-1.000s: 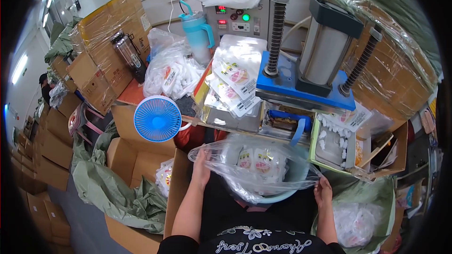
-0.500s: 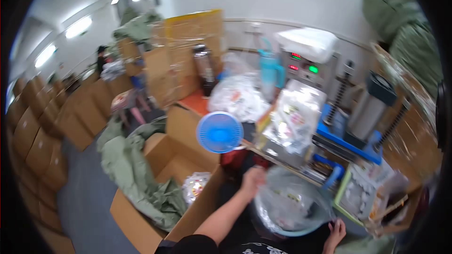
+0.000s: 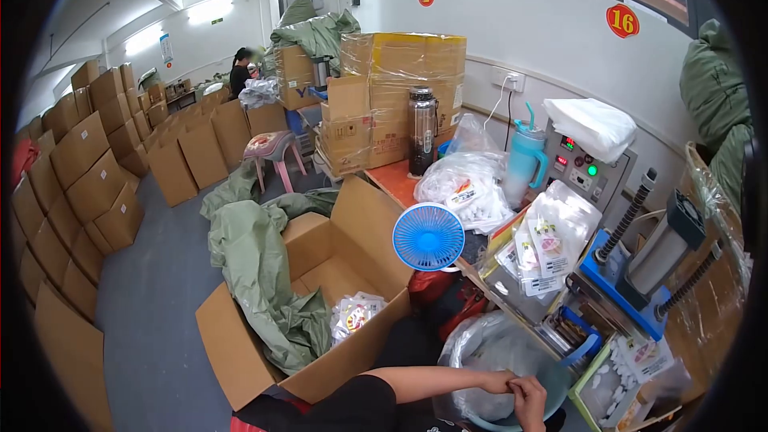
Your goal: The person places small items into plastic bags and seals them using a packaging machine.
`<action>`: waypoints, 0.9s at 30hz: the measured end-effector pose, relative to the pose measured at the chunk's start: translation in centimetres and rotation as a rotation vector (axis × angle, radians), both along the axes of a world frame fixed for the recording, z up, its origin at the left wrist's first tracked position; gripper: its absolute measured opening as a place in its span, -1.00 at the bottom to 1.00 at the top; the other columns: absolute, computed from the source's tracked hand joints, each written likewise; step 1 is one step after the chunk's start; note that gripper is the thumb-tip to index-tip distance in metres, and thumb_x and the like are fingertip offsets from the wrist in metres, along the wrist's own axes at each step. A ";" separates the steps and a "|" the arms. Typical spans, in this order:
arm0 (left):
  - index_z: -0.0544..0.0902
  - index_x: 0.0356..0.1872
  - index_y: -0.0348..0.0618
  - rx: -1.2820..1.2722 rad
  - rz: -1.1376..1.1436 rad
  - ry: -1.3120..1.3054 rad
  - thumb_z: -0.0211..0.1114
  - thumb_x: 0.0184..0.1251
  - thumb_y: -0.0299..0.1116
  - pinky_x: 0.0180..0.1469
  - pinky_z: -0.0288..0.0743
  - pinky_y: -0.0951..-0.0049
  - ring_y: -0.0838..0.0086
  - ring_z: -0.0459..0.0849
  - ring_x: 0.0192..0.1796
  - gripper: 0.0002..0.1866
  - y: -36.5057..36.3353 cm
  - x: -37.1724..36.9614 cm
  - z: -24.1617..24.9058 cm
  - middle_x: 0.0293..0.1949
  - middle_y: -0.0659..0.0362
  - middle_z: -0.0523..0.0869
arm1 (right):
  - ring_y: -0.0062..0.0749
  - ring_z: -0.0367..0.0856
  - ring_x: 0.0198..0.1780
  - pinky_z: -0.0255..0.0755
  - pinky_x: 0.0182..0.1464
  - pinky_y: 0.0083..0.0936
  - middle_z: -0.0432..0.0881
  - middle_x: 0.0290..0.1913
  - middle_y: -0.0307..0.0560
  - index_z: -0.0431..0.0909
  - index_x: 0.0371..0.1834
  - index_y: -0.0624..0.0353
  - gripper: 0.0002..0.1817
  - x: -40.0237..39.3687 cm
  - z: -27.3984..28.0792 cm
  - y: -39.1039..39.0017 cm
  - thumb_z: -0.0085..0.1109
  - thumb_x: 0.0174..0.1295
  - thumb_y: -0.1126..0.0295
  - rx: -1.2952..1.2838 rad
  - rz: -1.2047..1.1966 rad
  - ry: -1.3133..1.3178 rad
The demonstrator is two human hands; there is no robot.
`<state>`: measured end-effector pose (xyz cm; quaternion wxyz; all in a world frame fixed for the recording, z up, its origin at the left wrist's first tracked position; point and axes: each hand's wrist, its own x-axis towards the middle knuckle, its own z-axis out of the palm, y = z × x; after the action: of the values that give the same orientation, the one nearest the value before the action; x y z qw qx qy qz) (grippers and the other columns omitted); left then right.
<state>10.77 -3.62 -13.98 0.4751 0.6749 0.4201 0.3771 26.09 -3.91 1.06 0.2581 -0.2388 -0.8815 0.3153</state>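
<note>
My left hand (image 3: 498, 382) and my right hand (image 3: 528, 402) meet over a round pale-blue tub (image 3: 558, 400) at the bottom of the view. The fingers of both are closed and pinched together; whatever lies between them is hidden. A clear plastic bag (image 3: 468, 344) lines the tub and hangs over its left rim. Just left of my arm, an open cardboard box (image 3: 336, 264) holds several printed plastic packets (image 3: 356, 316), with green cloth (image 3: 268, 264) draped over its side.
A blue fan (image 3: 428, 238) stands at the table's edge. Behind are a flask (image 3: 422, 132), a blue tumbler (image 3: 524, 164) and packets (image 3: 548, 240). A press machine (image 3: 660, 252) is on the right, beside a green-rimmed tray (image 3: 596, 388). Stacked cartons (image 3: 80, 176) line the left; a person (image 3: 241, 72) is far back.
My hands were apart, left by the tub's left rim and right by its right rim; now they are together over it. The view has shifted, so things appear further right.
</note>
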 end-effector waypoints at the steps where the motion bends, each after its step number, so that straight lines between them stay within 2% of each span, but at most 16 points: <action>1: 0.62 -0.12 -0.20 -0.003 0.005 0.000 0.20 0.25 -0.38 -0.08 0.48 0.37 0.36 0.65 -0.17 -0.78 -0.1 -0.4 0.4 -0.31 0.13 0.69 | 0.05 0.63 -0.16 0.48 -0.08 -0.26 0.66 -0.21 0.12 0.64 -0.21 0.25 -0.86 -0.1 -0.6 0.2 0.13 0.25 0.48 -0.003 0.005 0.000; 3: 0.68 -0.26 -0.19 -0.103 -0.013 0.040 0.17 0.32 -0.28 -0.11 0.49 0.34 0.30 0.66 -0.22 -0.79 -0.2 -0.8 1.2 -0.34 0.05 0.72 | -0.13 0.62 -0.13 0.49 -0.09 -0.38 0.62 -0.09 0.00 0.60 -0.07 0.26 -0.71 -0.3 -2.3 1.0 0.05 0.14 0.64 0.067 0.018 0.080; 6: 0.70 -0.33 -0.16 -0.041 -0.125 0.046 0.08 0.39 -0.14 -0.14 0.49 0.33 0.30 0.66 -0.26 -0.66 1.3 -0.7 -2.6 -0.39 0.07 0.71 | 0.05 0.59 -0.12 0.45 -0.04 -0.30 0.60 -0.05 0.10 0.61 -0.09 0.28 -0.66 0.5 -3.0 2.2 0.03 0.05 0.70 0.159 -0.136 0.091; 8: 0.70 -0.34 -0.16 -0.040 -0.150 0.061 0.03 0.42 -0.08 -0.14 0.49 0.32 0.30 0.66 -0.26 -0.60 0.9 -0.3 -2.2 -0.41 0.08 0.70 | 0.05 0.58 -0.09 0.43 -0.01 -0.29 0.63 -0.13 0.09 0.65 -0.21 0.29 -0.74 1.4 -4.7 3.1 0.08 0.04 0.69 0.171 -0.100 0.078; 10: 0.70 -0.36 -0.15 -0.024 -0.175 0.080 -0.02 0.45 -0.02 -0.13 0.49 0.31 0.29 0.65 -0.26 -0.54 1.1 0.1 -3.0 -0.42 0.09 0.70 | 0.01 0.60 -0.18 0.45 -0.12 -0.31 0.65 -0.28 0.07 0.66 -0.30 0.30 -0.81 2.3 -6.1 3.1 0.12 0.02 0.68 0.024 -0.052 -0.035; 13: 0.70 -0.33 -0.15 -0.242 -0.149 0.146 -0.08 0.48 0.08 -0.18 0.51 0.32 0.33 0.65 -0.31 -0.46 1.1 0.6 -2.9 -0.44 0.09 0.68 | -0.01 0.61 -0.31 0.44 -0.26 -0.32 0.63 -0.43 0.04 0.65 -0.37 0.30 -0.88 2.5 -7.3 2.8 0.17 0.01 0.63 -0.028 -0.159 -0.015; 15: 0.71 -0.25 -0.12 -0.330 0.029 0.057 -0.12 0.46 0.21 -0.29 0.52 0.35 0.36 0.65 -0.40 -0.38 0.3 0.4 -2.0 -0.47 0.07 0.66 | -0.07 0.59 -0.40 0.42 -0.32 -0.34 0.62 -0.46 0.03 0.62 -0.39 0.30 -0.92 2.5 -7.8 2.7 0.19 0.02 0.61 -0.029 -0.216 -0.020; 16: 0.71 -0.25 -0.12 -0.332 0.030 0.068 -0.12 0.46 0.21 -0.29 0.52 0.35 0.36 0.65 -0.40 -0.38 0.5 0.4 -3.1 -0.47 0.07 0.66 | -0.12 0.57 -0.48 0.40 -0.37 -0.37 0.60 -0.49 0.02 0.60 -0.41 0.30 -0.95 2.6 -8.2 2.6 0.21 0.03 0.59 -0.033 -0.272 -0.038; 18: 0.71 -0.17 -0.10 0.170 0.586 0.251 -0.08 0.46 0.23 -0.41 0.50 0.41 0.43 0.64 -0.46 -0.40 1.0 0.4 -5.5 -0.52 0.07 0.62 | -0.23 0.54 -0.50 0.38 -0.39 -0.40 0.60 -0.52 -0.03 0.59 -0.43 0.30 -0.96 3.3 -10.5 3.4 0.21 0.06 0.57 -0.079 -0.326 -0.032; 19: 0.71 -0.17 -0.10 0.176 0.586 0.252 -0.08 0.46 0.23 -0.41 0.50 0.41 0.43 0.64 -0.46 -0.40 1.1 -0.2 -5.0 -0.52 0.07 0.62 | -0.34 0.52 -0.53 0.37 -0.40 -0.44 0.60 -0.54 -0.09 0.57 -0.44 0.30 -0.96 3.5 -11.8 3.8 0.21 0.08 0.55 -0.118 -0.377 -0.036; 21: 0.70 -0.12 -0.16 -0.469 0.369 -0.146 0.08 0.44 0.08 -0.43 0.50 0.43 0.43 0.65 -0.45 -0.52 1.3 -1.7 -4.0 -0.50 0.08 0.66 | -0.44 0.50 -0.51 0.36 -0.40 -0.49 0.60 -0.54 -0.14 0.57 -0.43 0.30 -0.95 4.0 -14.0 4.2 0.21 0.11 0.53 -0.234 -0.358 0.022; 22: 0.70 -0.12 -0.16 -0.465 0.370 -0.150 0.08 0.44 0.08 -0.43 0.50 0.43 0.43 0.65 -0.45 -0.52 0.9 -2.0 -2.5 -0.50 0.08 0.66 | -0.54 0.47 -0.50 0.35 -0.40 -0.53 0.60 -0.54 -0.19 0.57 -0.43 0.31 -0.93 3.9 -14.1 4.2 0.20 0.13 0.52 -0.358 -0.337 0.082; 23: 0.71 -0.15 -0.20 -0.476 0.311 -0.279 0.16 0.40 -0.06 -0.43 0.50 0.44 0.45 0.64 -0.45 -0.61 0.4 -2.2 -1.1 -0.49 0.09 0.67 | -0.59 0.51 -0.45 0.39 -0.37 -0.58 0.63 -0.45 -0.22 0.59 -0.33 0.30 -0.88 3.9 -14.2 3.9 0.16 0.26 0.45 -0.347 -0.261 0.077; 24: 0.72 -0.18 -0.24 -0.488 0.252 -0.406 0.25 0.35 -0.19 -0.43 0.50 0.45 0.47 0.64 -0.45 -0.70 -0.1 -2.5 -0.1 -0.48 0.10 0.69 | -0.59 0.51 -0.45 0.39 -0.37 -0.58 0.63 -0.45 -0.22 0.59 -0.33 0.30 -0.88 3.0 -11.5 2.2 0.16 0.26 0.45 -0.349 -0.257 0.077; 26: 0.73 -0.23 -0.26 -0.453 0.202 -0.392 0.30 0.25 -0.28 -0.42 0.50 0.46 0.48 0.64 -0.45 -0.76 0.0 -2.7 -0.3 -0.48 0.12 0.70 | 0.07 0.63 -0.19 0.48 -0.11 -0.24 0.65 -0.28 0.17 0.64 -0.22 0.27 -0.85 1.1 -4.2 -1.4 0.18 0.22 0.43 -0.101 -0.160 -0.130; 27: 0.74 -0.29 -0.29 -0.412 0.149 -0.377 0.35 0.15 -0.38 -0.42 0.49 0.48 0.48 0.64 -0.45 -0.81 -0.2 -3.0 -0.2 -0.48 0.13 0.71 | 0.07 0.64 -0.23 0.48 -0.13 -0.25 0.65 -0.33 0.21 0.64 -0.24 0.28 -0.82 0.9 -4.5 -1.5 0.21 0.21 0.39 -0.037 -0.113 -0.125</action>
<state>7.76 -3.78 -14.21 0.6429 0.4496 0.4406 0.4364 27.00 -5.44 -3.43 0.2156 -0.3120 -0.8751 0.3008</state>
